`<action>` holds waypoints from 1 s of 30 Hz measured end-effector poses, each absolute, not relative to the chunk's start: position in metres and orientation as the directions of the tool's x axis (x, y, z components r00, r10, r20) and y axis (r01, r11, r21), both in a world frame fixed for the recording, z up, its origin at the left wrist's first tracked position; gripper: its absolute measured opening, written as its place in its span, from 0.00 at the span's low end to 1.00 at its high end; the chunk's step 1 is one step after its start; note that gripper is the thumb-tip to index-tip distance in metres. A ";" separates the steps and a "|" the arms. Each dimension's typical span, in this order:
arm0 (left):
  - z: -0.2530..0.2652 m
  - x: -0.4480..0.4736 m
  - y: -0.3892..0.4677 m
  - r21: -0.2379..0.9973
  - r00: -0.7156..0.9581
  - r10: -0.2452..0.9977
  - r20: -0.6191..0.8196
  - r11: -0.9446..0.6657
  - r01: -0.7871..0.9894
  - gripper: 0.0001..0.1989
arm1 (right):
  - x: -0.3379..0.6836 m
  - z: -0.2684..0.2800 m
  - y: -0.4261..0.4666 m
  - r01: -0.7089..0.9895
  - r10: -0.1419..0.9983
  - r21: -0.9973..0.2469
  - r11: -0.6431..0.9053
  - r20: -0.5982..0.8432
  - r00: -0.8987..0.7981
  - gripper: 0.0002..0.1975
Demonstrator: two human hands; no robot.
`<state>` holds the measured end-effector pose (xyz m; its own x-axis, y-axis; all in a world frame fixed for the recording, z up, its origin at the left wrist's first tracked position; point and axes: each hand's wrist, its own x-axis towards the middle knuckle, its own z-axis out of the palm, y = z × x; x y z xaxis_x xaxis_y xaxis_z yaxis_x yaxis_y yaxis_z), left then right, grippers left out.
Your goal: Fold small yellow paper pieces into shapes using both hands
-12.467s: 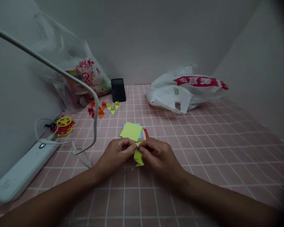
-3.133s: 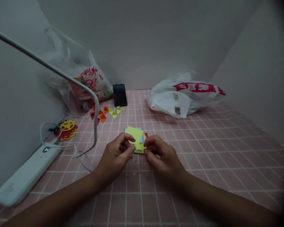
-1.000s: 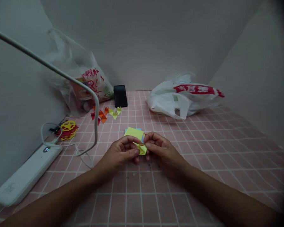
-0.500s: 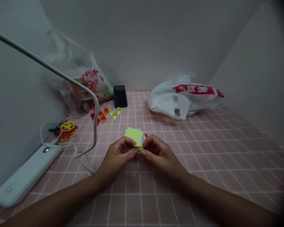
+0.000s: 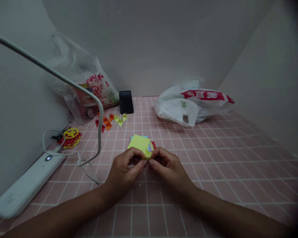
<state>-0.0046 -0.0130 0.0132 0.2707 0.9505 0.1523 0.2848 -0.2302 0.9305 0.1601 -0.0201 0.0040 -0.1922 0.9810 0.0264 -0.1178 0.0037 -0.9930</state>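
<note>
Between my fingertips is a small folded piece of yellow paper (image 5: 147, 153), pinched from both sides. My left hand (image 5: 126, 168) grips its left side with thumb and forefinger. On the other side my right hand (image 5: 170, 168) pinches it in the same way, and the two thumbs nearly meet below it. Just beyond the hands lies a stack of square paper sheets (image 5: 139, 141), yellow on top with blue, lilac and red edges showing. Farther back left sit several small folded paper pieces (image 5: 107, 122) in red, orange and yellow.
A black phone (image 5: 126, 102) lies by the back wall. Plastic bags stand at the back left (image 5: 96, 86) and back right (image 5: 188, 105). At left are a white power bank (image 5: 27, 185), yellow and red cut-out shapes (image 5: 71, 137) and a white cable (image 5: 100, 125) arching through the foreground.
The folded yellow paper has turned between my fingers, with a pointed flap now sticking up. Both hands have shifted slightly, and the fingertips sit closer together.
</note>
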 end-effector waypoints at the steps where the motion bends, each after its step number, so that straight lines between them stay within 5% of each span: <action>1: 0.014 -0.005 -0.013 0.928 0.271 0.950 0.156 -0.235 0.288 0.01 | 0.160 0.004 -0.020 -0.122 0.981 -0.992 0.002 0.026 -0.194 0.06; 12: 0.015 -0.004 -0.012 0.938 0.252 0.955 0.158 -0.225 0.265 0.01 | 0.160 0.004 -0.020 -0.153 0.982 -0.988 0.002 0.030 -0.184 0.07; 30: 0.018 -0.005 -0.012 0.832 0.307 0.911 0.277 -0.387 0.397 0.06 | 0.164 0.003 -0.025 0.150 0.925 -0.916 0.371 0.349 -0.152 0.06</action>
<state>-0.0050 -0.0121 0.0181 0.3068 0.9106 0.2769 0.3969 -0.3868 0.8324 0.1645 -0.0248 0.0032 -0.1521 0.9245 0.3495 0.1498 0.3711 -0.9164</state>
